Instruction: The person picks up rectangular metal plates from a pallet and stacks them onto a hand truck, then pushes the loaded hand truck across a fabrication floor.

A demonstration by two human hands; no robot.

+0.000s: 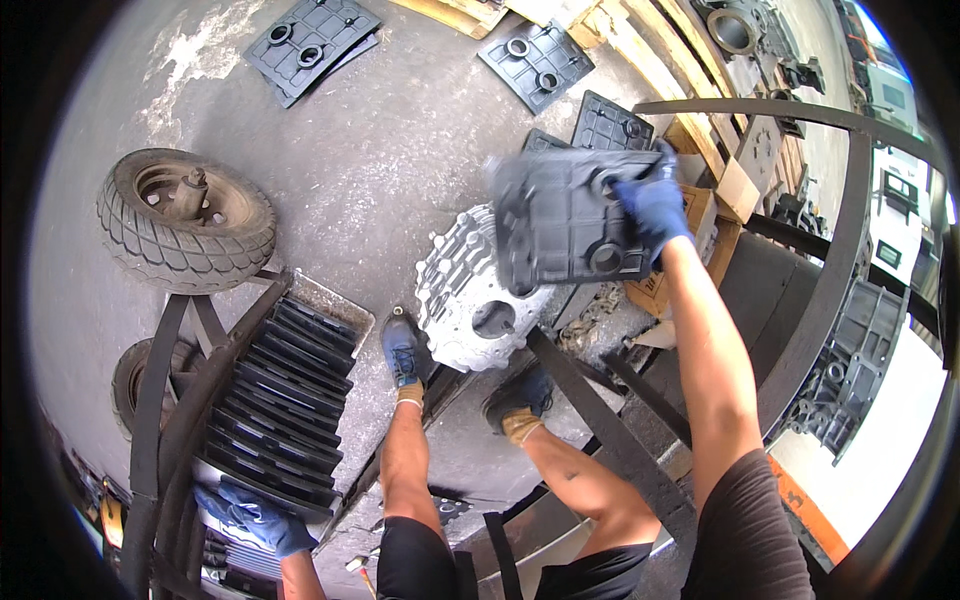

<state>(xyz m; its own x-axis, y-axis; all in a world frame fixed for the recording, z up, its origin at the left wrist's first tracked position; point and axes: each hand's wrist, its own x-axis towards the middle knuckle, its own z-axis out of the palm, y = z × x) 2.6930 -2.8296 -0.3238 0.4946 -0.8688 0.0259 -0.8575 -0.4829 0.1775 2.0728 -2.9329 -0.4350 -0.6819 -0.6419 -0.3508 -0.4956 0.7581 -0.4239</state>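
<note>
My right hand [655, 205], in a blue glove, grips the right edge of a square black plastic panel [565, 215] with ribs and round ring holes. The panel is raised and slightly blurred, overlapping a silver cast-metal housing [465, 290] on the floor. At the lower left, my gloved left hand [250, 515] lies at the near end of a row of stacked black panels [285, 390], its fingers stretched out. I cannot see it holding anything.
Similar panels lie on the floor, one pair [310, 50] at the far left and another panel [537, 65] farther right. A cart wheel [187, 218] stands at left. A dark metal frame [850, 250] rises at right, beside a cardboard box [700, 235] and wooden pallets [650, 50].
</note>
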